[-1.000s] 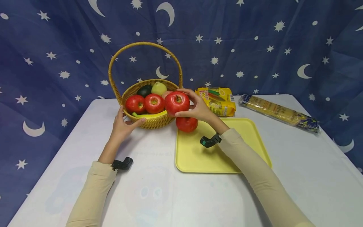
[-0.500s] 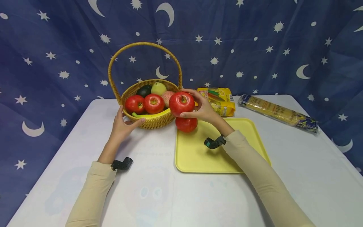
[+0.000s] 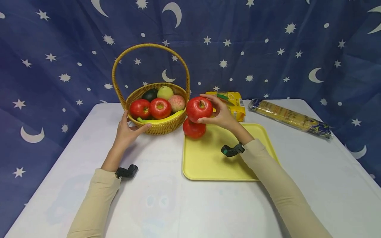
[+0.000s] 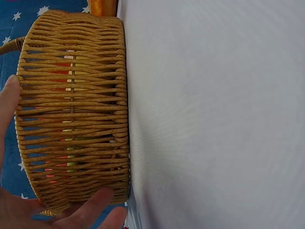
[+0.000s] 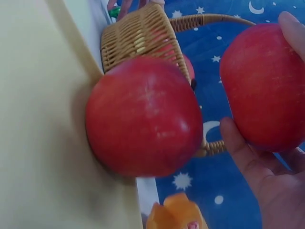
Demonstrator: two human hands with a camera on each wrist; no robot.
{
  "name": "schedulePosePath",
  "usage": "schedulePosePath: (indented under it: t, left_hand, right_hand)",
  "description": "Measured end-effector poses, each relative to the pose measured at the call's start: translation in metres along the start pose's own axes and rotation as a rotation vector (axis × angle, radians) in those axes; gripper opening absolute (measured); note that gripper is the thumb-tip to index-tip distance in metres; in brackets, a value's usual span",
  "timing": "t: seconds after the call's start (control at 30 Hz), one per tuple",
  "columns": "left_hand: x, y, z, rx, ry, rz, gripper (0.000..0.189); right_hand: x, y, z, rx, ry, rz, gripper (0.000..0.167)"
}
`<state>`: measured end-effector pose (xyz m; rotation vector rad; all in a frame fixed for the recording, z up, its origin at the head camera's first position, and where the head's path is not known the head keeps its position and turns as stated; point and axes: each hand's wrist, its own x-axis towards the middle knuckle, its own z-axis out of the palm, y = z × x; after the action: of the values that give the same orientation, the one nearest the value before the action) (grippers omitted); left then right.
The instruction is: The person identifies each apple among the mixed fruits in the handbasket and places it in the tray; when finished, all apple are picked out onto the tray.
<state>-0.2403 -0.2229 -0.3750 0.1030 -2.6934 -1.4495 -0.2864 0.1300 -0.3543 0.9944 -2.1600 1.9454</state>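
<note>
In the head view my right hand (image 3: 221,114) grips a red apple (image 3: 199,109) between thumb and fingers. The held apple hangs just above a second red apple (image 3: 194,129), which sits at the back left corner of the yellow tray (image 3: 220,162). My left hand (image 3: 126,132) rests against the left front side of the wicker basket (image 3: 160,128), thumb and fingers spread along its wall. In the basket lie two red apples (image 3: 160,108), a peach (image 3: 177,103), a pale green pear (image 3: 165,93), a dark green avocado-like fruit (image 3: 150,95) and a banana (image 3: 162,120).
Behind the tray stands a yellow printed packet (image 3: 235,102), partly hidden by the right hand. A long clear bag of dry noodles (image 3: 288,117) lies at the back right. The basket's tall handle (image 3: 150,45) arches up before a blue star-and-moon curtain (image 3: 268,49).
My right hand has carried the apple to the right, away from the basket and over the tray's back left corner, uncovering the peach. The left hand stays at the basket.
</note>
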Motion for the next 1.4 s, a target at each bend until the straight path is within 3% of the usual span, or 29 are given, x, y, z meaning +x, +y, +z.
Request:
schedulePosePath:
  t: [0.2, 0.67, 1.4]
  left_hand:
    - [-0.001, 0.002, -0.001, 0.013, 0.005, -0.003, 0.114]
    - [0.0, 0.0, -0.002, 0.008, 0.001, -0.005, 0.116]
    - [0.0, 0.0, 0.0, 0.012, -0.007, -0.021, 0.116]
  right_hand:
    - [-0.002, 0.001, -0.009, 0.014, 0.004, -0.033, 0.086]
    - [-0.01, 0.002, -0.02, -0.008, -0.012, -0.008, 0.083]
    - [-0.038, 0.012, -0.043, -0.034, 0.022, 0.116, 0.081]
